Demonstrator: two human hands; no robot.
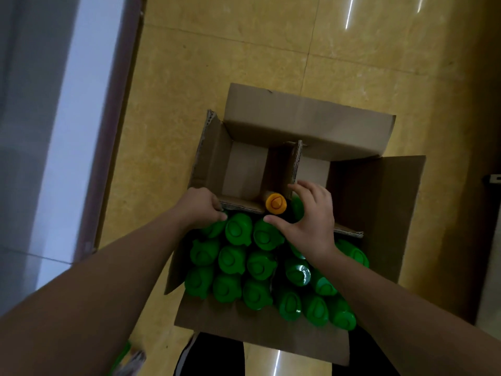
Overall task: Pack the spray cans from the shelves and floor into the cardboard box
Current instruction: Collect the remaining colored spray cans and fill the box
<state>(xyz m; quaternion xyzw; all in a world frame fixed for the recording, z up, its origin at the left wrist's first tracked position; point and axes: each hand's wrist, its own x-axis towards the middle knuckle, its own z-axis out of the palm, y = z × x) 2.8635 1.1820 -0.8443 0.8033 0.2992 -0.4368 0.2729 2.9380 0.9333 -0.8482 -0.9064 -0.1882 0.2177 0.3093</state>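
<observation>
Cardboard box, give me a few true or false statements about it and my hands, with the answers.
1. Every cap in the cardboard box is green. False: one is an orange cap.
2. The box flaps are open. True.
3. The box has no divider. False: a cardboard divider splits it.
4. The right hand has its fingers spread beside the orange cap. True.
5. The left hand is away from the box. False: its fingers curl on the cardboard divider's left end.
</observation>
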